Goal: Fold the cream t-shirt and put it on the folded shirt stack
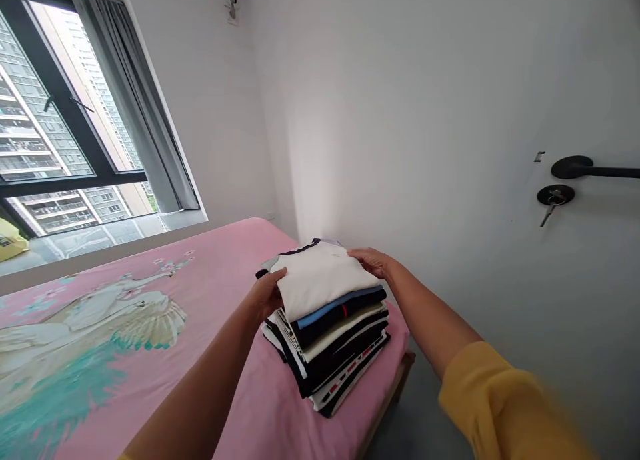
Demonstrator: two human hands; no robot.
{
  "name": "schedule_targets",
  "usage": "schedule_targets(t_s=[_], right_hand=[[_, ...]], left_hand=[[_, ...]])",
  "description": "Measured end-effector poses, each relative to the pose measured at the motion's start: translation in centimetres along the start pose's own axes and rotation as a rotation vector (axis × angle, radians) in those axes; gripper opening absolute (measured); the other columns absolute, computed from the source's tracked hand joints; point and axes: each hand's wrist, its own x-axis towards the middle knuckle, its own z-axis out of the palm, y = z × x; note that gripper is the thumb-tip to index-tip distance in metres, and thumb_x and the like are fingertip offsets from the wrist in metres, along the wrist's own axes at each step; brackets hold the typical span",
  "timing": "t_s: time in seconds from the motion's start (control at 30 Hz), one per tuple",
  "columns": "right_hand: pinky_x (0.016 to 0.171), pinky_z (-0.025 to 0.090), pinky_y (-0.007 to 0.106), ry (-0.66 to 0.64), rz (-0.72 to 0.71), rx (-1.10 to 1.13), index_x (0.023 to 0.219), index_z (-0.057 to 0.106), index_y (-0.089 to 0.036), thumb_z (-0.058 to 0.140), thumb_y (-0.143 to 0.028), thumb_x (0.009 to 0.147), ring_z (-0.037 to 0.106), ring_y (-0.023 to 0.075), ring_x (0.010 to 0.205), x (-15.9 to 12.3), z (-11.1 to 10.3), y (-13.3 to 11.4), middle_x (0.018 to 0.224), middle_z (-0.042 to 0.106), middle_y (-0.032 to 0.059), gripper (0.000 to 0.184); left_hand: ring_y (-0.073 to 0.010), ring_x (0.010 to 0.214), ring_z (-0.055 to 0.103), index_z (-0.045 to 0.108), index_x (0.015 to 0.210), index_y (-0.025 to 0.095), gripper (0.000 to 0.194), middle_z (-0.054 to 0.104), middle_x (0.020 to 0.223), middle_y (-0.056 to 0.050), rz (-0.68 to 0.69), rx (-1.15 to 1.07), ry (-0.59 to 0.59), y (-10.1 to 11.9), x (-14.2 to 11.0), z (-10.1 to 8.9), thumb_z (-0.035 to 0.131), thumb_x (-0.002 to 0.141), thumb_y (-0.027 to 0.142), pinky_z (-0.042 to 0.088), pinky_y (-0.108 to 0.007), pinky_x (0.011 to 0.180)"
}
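Note:
A stack of several folded clothes (pixel 333 353) stands on the corner of a bed with a pink sheet (pixel 150 327). On top lies a folded white shirt (pixel 320 277) with a dark collar. My left hand (pixel 267 293) grips the left edge of this white shirt, fingers curled under it. My right hand (pixel 371 260) rests on the shirt's far right edge, fingers closed on the fabric. Both arms reach forward from below; the right one wears a yellow sleeve (pixel 500 407).
The pink sheet carries a large white and teal print (pixel 85 340). A big window (pixel 55 127) with a grey curtain (pixel 140 113) is at the left. A white door with a black handle (pixel 590 170) and a key (pixel 550 203) is at the right. Grey floor lies past the bed corner.

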Motion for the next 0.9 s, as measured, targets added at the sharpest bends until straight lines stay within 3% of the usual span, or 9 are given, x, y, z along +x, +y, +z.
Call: schedule_targets(t_s=[0.1,0.2,0.33,0.47,0.57,0.67,0.77,0.83,0.9], right_hand=[[0.064,0.05,0.027,-0.06,0.054,0.016,0.097,0.061,-0.016,0.065,-0.039,0.074,0.06,0.0153,0.069,-0.7,-1.3,1.3,0.08,0.066,0.0066,0.033],[0.056,0.048,0.026,-0.076,0.105,-0.11,0.108,0.059,-0.019,0.066,-0.051,0.072,0.059,0.0148,0.066,-2.2,-1.9,1.1,0.085,0.067,0.0064,0.048],[0.048,0.042,0.023,0.103,0.06,-0.37,0.124,0.051,-0.021,0.066,-0.049,0.071,0.054,0.0128,0.057,-3.7,-1.5,0.8,0.089,0.066,0.0081,0.062],[0.05,0.042,0.025,0.405,-0.064,-0.633,0.116,0.058,-0.019,0.063,-0.036,0.072,0.053,0.0135,0.056,-4.2,-1.4,1.2,0.085,0.064,0.0084,0.047],[0.057,0.044,0.028,0.555,-0.121,-0.677,0.111,0.058,-0.016,0.051,-0.032,0.077,0.055,0.0156,0.06,-5.5,-1.7,1.5,0.083,0.063,0.0083,0.038],[0.07,0.047,0.03,0.586,-0.38,-0.717,0.116,0.051,-0.019,0.043,-0.023,0.075,0.058,0.018,0.08,-8.0,-1.4,2.5,0.098,0.062,0.0079,0.042],[0.091,0.042,0.035,0.478,-0.756,-0.968,0.123,0.045,-0.018,0.046,-0.015,0.064,0.047,0.0222,0.112,-10.6,-0.5,4.1,0.124,0.051,0.0097,0.059],[0.101,0.034,0.038,0.395,-0.846,-1.179,0.128,0.042,-0.018,0.046,-0.012,0.064,0.038,0.0239,0.122,-11.7,0.3,5.0,0.131,0.045,0.0093,0.065],[0.103,0.03,0.039,0.376,-0.847,-1.331,0.13,0.042,-0.018,0.045,-0.009,0.067,0.036,0.0242,0.123,-12.0,0.8,5.6,0.131,0.046,0.0089,0.064]], left_hand=[[-0.0139,0.052,0.057,0.055,0.104,0.016,0.045,0.059,0.064,-0.002,0.022,0.124,-0.049,-1.4,-1.0,-1.0,0.064,0.073,0.047,0.051,-0.026,0.049],[-0.013,0.049,0.055,0.053,0.106,0.019,0.054,0.057,0.066,-0.001,0.044,0.259,-0.125,-1.9,-3.1,-1.0,0.071,0.065,0.05,0.046,-0.024,0.04],[-0.0131,0.05,0.057,0.05,0.11,0.02,0.059,0.06,0.072,-0.002,0.062,0.303,-0.123,-3.1,-5.5,-0.1,0.076,0.061,0.041,0.045,-0.023,0.039],[-0.0093,0.043,0.051,0.046,0.119,0.017,0.065,0.063,0.072,-0.004,0.082,0.319,-0.111,-4.5,-6.9,0.6,0.073,0.065,0.041,0.039,-0.019,0.036],[-0.0091,0.043,0.05,0.038,0.129,0.019,0.074,0.062,0.07,-0.002,0.088,0.295,-0.081,-5.1,-8.4,0.4,0.072,0.066,0.04,0.038,-0.018,0.036],[-0.0103,0.047,0.052,0.028,0.136,0.023,0.085,0.062,0.073,-0.002,0.111,0.232,-0.03,-6.5,-10.7,-0.9,0.072,0.065,0.043,0.038,-0.019,0.037],[-0.0103,0.046,0.05,0.037,0.129,0.023,0.081,0.06,0.072,-0.001,0.131,0.168,0.011,-10.6,-13.1,-3.5,0.072,0.061,0.051,0.037,-0.02,0.034],[-0.0109,0.044,0.049,0.045,0.12,0.022,0.081,0.058,0.069,0.0,0.079,0.147,0.051,-14.9,-14.6,-6.0,0.073,0.054,0.059,0.036,-0.021,0.032],[-0.0107,0.042,0.047,0.05,0.111,0.023,0.078,0.056,0.066,0.0,-0.004,0.138,0.068,-19.4,-16.5,-8.6,0.074,0.05,0.063,0.035,-0.022,0.031]])
